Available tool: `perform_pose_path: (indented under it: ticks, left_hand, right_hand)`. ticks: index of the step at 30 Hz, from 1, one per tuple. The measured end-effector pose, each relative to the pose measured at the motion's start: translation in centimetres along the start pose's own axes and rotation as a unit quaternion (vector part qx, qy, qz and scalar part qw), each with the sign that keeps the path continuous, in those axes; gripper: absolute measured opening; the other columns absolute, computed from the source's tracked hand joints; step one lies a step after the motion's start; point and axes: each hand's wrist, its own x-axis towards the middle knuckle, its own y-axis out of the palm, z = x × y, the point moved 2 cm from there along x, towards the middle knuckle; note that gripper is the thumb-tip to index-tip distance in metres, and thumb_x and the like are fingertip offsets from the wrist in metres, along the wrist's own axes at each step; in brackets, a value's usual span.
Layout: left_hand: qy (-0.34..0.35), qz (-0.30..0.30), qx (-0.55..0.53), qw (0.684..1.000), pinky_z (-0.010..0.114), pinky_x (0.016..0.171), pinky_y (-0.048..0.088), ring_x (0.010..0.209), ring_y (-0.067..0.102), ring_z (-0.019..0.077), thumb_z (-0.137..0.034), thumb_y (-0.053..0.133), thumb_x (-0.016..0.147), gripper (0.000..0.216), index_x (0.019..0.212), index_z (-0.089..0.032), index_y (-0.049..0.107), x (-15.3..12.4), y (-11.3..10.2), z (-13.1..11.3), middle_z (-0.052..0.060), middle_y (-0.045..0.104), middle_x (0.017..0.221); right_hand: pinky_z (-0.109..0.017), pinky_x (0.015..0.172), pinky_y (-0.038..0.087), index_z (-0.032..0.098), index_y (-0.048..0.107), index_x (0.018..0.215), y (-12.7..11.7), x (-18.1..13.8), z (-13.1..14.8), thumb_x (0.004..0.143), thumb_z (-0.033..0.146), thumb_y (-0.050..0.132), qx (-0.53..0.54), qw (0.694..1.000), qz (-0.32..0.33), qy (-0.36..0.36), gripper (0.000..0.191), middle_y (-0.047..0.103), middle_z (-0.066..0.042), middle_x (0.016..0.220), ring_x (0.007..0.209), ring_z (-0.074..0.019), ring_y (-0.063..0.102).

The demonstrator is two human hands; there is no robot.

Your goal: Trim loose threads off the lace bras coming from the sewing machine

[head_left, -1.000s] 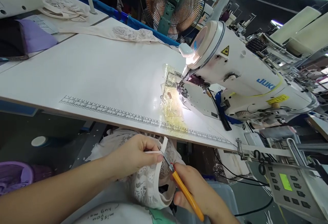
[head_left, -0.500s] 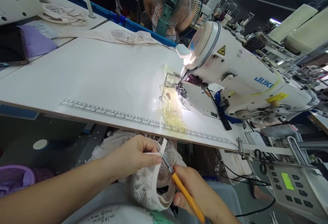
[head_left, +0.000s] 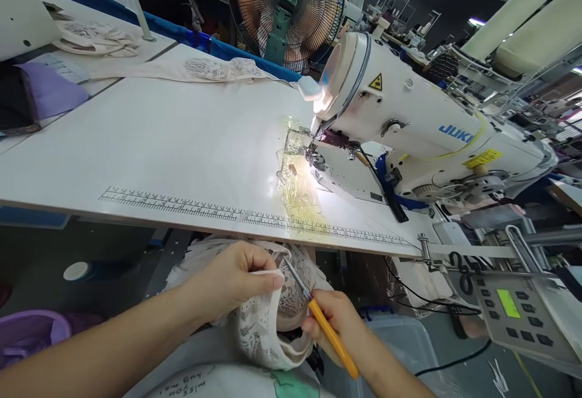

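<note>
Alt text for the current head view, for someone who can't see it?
A person's left hand pinches a pale lace garment by its edge; the right hand holds an orange-handled tool, its tip near that edge. Beyond, a lit JUKI sewing machine stands on a white table, with a fan behind.

I see, from afar, openwork lace cloth (head_left: 252,331) with a smooth matt fabric band (head_left: 273,316), a smooth orange plastic handle (head_left: 334,341) on a shiny metal shaft (head_left: 297,279), a glossy white tabletop (head_left: 182,137), crinkled, shiny yellowish film (head_left: 297,198) on it, and a sewing machine (head_left: 418,110) with a smooth white painted-looking finish.
</note>
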Motion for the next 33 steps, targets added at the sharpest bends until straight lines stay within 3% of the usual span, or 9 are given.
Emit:
perform_pose_path:
  ticks: [3, 7, 9, 13, 17, 22, 28, 33]
  left_hand:
    - [0.006, -0.025, -0.001, 1.0, 0.023, 0.049, 0.024, 0.051, 0.031, 0.0088, -0.033, 0.059, 0.07, 0.026, 0.053, -0.015, 0.052, -0.4, -0.1, -0.3, -0.005, 0.037, 0.052]
    - [0.046, -0.096, -0.018, 0.994, 0.022, 0.051, 0.031, 0.055, 0.04, 0.0103, -0.032, 0.063, 0.068, 0.022, 0.055, -0.015, 0.058, -1.1, -0.5, -0.9, -0.003, 0.045, 0.06]
    - [0.068, -0.118, -0.024, 0.99, 0.022, 0.053, 0.035, 0.06, 0.044, 0.0114, -0.031, 0.064, 0.069, 0.021, 0.055, -0.016, 0.059, -1.5, -0.8, -1.0, -0.001, 0.049, 0.065]
    - [0.066, -0.156, -0.021, 0.985, 0.021, 0.051, 0.038, 0.059, 0.047, 0.0115, -0.031, 0.066, 0.068, 0.018, 0.057, -0.017, 0.063, -2.7, -1.7, -0.9, -0.001, 0.053, 0.066]
    - [0.027, -0.253, -0.037, 0.966, 0.019, 0.045, 0.035, 0.053, 0.046, 0.0094, -0.029, 0.071, 0.062, 0.015, 0.055, -0.018, 0.063, -4.8, -2.5, -0.5, -0.003, 0.055, 0.061]
    - [-0.064, -0.4, -0.088, 0.91, 0.019, 0.045, 0.04, 0.051, 0.051, 0.0111, -0.022, 0.077, 0.052, 0.016, 0.063, -0.019, 0.066, -6.7, -3.1, 0.4, -0.004, 0.061, 0.055]
    - [-0.109, -0.44, -0.101, 0.886, 0.018, 0.042, 0.042, 0.049, 0.053, 0.0112, -0.026, 0.082, 0.045, 0.026, 0.064, -0.019, 0.066, -6.7, -3.4, 0.8, -0.005, 0.061, 0.055]
    - [-0.113, -0.468, -0.109, 0.87, 0.015, 0.041, 0.042, 0.05, 0.052, 0.0097, -0.024, 0.084, 0.036, 0.033, 0.063, -0.02, 0.065, -6.3, -3.3, 0.5, -0.007, 0.061, 0.055]
  right_hand:
    - [-0.022, 0.042, 0.021, 0.021, 0.03, 0.059, -0.4, 0.1, 0.9, 0.075, 0.066, 0.045, 0.022, 0.998, -0.048, -0.02, 0.051, 0.03, 0.005, 0.053, 0.048, -0.009, 0.026]
    - [-0.026, 0.057, 0.04, 0.019, 0.047, 0.08, -0.2, 0.2, 2.4, 0.06, 0.063, 0.065, 0.048, 0.991, -0.102, -0.065, 0.051, 0.054, -0.003, 0.077, 0.065, -0.0159, 0.048]
    - [-0.029, 0.067, 0.044, 0.02, 0.05, 0.089, 0.7, 0.4, 2.5, 0.063, 0.053, 0.068, 0.028, 0.992, -0.102, -0.069, 0.046, 0.058, -0.006, 0.089, 0.076, -0.0196, 0.053]
    - [-0.028, 0.06, 0.042, 0.02, 0.049, 0.08, 2.3, 0.8, 1.4, 0.074, 0.033, 0.059, -0.029, 0.993, -0.108, -0.036, 0.017, 0.056, -0.003, 0.075, 0.066, -0.017, 0.051]
    - [-0.023, 0.051, 0.036, 0.021, 0.038, 0.068, 1.9, 0.3, 0.1, 0.074, 0.027, 0.057, -0.042, 0.996, -0.068, -0.046, 0.021, 0.046, 0.001, 0.064, 0.056, -0.0126, 0.041]
    - [-0.021, 0.048, 0.032, 0.021, 0.03, 0.061, 0.1, -0.8, -1.8, 0.077, 0.036, 0.055, -0.015, 1.0, -0.017, -0.004, 0.033, 0.037, 0.004, 0.059, 0.053, -0.0104, 0.035]
    - [-0.022, 0.05, 0.034, 0.018, 0.045, 0.067, -0.4, -1.5, -4.2, 0.077, 0.045, 0.054, 0.021, 0.999, 0.008, 0.039, 0.03, 0.044, 0.002, 0.063, 0.057, -0.0111, 0.039]
    - [-0.022, 0.05, 0.036, 0.018, 0.045, 0.066, 0.0, -1.6, -5.7, 0.076, 0.045, 0.057, 0.067, 0.996, 0.023, 0.059, 0.031, 0.045, 0.003, 0.062, 0.055, -0.0099, 0.04]
